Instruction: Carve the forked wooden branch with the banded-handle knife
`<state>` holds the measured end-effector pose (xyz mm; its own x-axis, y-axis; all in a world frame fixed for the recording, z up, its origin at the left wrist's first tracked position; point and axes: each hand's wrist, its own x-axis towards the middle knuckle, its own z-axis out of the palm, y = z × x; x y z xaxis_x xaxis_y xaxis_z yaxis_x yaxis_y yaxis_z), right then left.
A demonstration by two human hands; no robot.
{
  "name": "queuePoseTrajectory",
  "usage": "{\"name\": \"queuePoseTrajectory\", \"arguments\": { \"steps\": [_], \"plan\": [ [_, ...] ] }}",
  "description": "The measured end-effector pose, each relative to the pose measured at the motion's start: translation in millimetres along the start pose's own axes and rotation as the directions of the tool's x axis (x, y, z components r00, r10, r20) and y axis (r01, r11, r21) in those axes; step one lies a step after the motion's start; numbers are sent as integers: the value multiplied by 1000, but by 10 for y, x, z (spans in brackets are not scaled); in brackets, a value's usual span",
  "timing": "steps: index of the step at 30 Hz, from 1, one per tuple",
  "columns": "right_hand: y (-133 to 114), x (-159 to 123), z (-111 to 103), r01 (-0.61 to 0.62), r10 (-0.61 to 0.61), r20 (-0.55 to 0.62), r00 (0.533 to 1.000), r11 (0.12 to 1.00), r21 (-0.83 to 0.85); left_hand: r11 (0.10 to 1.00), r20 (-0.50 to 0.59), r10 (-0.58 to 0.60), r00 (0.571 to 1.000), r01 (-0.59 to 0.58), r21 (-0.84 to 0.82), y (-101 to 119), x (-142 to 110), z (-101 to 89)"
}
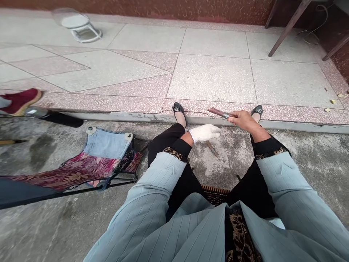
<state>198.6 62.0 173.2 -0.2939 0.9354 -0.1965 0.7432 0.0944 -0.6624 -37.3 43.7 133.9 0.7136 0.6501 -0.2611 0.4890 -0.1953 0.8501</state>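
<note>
**Right hand grips a wire-wound stick, gloved left hand just below**

The short brown stick (216, 111) is in the right hand (242, 119), above the paving between the person's knees. Its rough end points left, and a coil of silvery wire (226, 115) wraps it right by the fingertips. The right hand is bare, its thumb and fingers closed on the wrapped end.

The left hand (205, 133), in a white knit glove, lies below and to the left of the stick, apart from it, fingers together and slightly curled. A fine strand (223, 126) runs from the coil down toward its fingertips; whether they grip it, I cannot tell. Under the glove shows a second stick (212, 149), its upper part covered, so whether it hangs or lies on the concrete is unclear.

Farther left stands a folding chair (88, 163) with floral and denim fabric, cut off by the frame. Beyond it, beside another person's red shoe (23, 101), is a blurred dark cylinder (64, 118) with a glossy grey end, possibly a bottle; its contents cannot be made out. A white stool (81, 26) on the tiles is smeared at its left edge.
</note>
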Motion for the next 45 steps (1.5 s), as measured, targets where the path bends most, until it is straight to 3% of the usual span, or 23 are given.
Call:
{"name": "queuePoseTrajectory", "arguments": {
  "steps": [3, 5, 7, 10, 11, 12, 13, 15, 17, 18, 21, 26, 28, 30, 33, 36, 37, 39, 41, 42, 43, 44, 45],
  "plan": [
    [-93, 16, 62, -64, 108, 106, 988, 931, -359, 999, -6, 16, 1000, -16, 34, -24, -9, -2],
    [-151, 13, 136, -54, 207, 278, 938, 879, -473, 997, 4, 30, 1000, -30, 65, -39, -31, -16],
    [-198, -9, 219, -4, 263, 489, 832, 884, -467, 993, 21, 44, 999, -46, 108, -53, -57, -39],
    [-236, -66, 268, 77, 197, 756, 624, 947, -311, 983, 10, 74, 997, -74, 168, -84, -81, -88],
    [-234, -81, 244, 90, 136, 806, 576, 970, -227, 985, -5, 74, 997, -73, 158, -100, -82, -105],
    [-218, -92, 200, 91, 49, 826, 562, 989, -121, 990, -26, 69, 997, -65, 125, -117, -80, -119],
    [-190, -97, 139, 90, -43, 814, 579, 996, -12, 995, -53, 62, 997, -57, 80, -135, -74, -127],
    [-99, -92, -2, 81, -219, 676, 704, 970, 230, 999, -106, 48, 993, -49, -12, -163, -57, -123],
    [5, -82, -124, 73, -255, 537, 804, 939, 337, 998, -149, 8, 989, -16, -59, -173, -33, -89],
    [47, -80, -166, 67, -245, 500, 831, 936, 347, 998, -157, -24, 987, 15, -59, -169, -20, -64],
    [97, -91, -211, 62, -220, 453, 864, 939, 338, 994, -120, -112, 986, 111, -20, -133, 16, 15],
    [72, -68, -149, 45, -124, 275, 953, 959, 279, 993, -27, -86, 996, 84, -78, -70, 24, 84],
    [88, -31, -121, 24, -56, 181, 982, 985, 173, 993, -9, -71, 997, 70, -92, -65, 8, 100],
    [99, 7, -90, -6, 11, 96, 995, 999, -53, 992, -7, -42, 999, 41, -116, -70, -8, 108],
    [57, 45, -6, -65, 95, 48, 994, 898, -435, 993, 17, 20, 1000, -18, -118, -76, -27, 82],
    [-50, 45, 136, -55, 213, 202, 956, 806, -590, 996, 60, 47, 997, -42, -82, -73, -53, -3],
    [-88, 34, 188, -14, 242, 327, 914, 822, -569, 997, 59, 53, 997, -49, -65, -70, -65, -37],
    [-158, -3, 273, 71, 232, 606, 761, 898, -434, 998, 36, 63, 997, -62, -21, -66, -88, -92],
    [-205, -54, 301, 107, 139, 783, 607, 961, -254, 997, -3, 70, 998, -70, 14, -69, -97, -116],
    [-216, -79, 285, 103, 67, 825, 562, 983, -150, 998, -26, 70, 997, -69, 9, -74, -93, -114],
    [-216, -100, 249, 92, -26, 830, 557, 995, -30, 998, -49, 66, 997, -67, -16, -81, -83, -103],
    [-203, -115, 195, 79, -133, 798, 587, 991, 108, 996, -73, 61, 995, -65, -53, -91, -68, -86],
    [-176, -121, 128, 69, -237, 719, 653, 964, 256, 993, -90, 56, 994, -65, -100, -101, -48, -64]
  ]
}}
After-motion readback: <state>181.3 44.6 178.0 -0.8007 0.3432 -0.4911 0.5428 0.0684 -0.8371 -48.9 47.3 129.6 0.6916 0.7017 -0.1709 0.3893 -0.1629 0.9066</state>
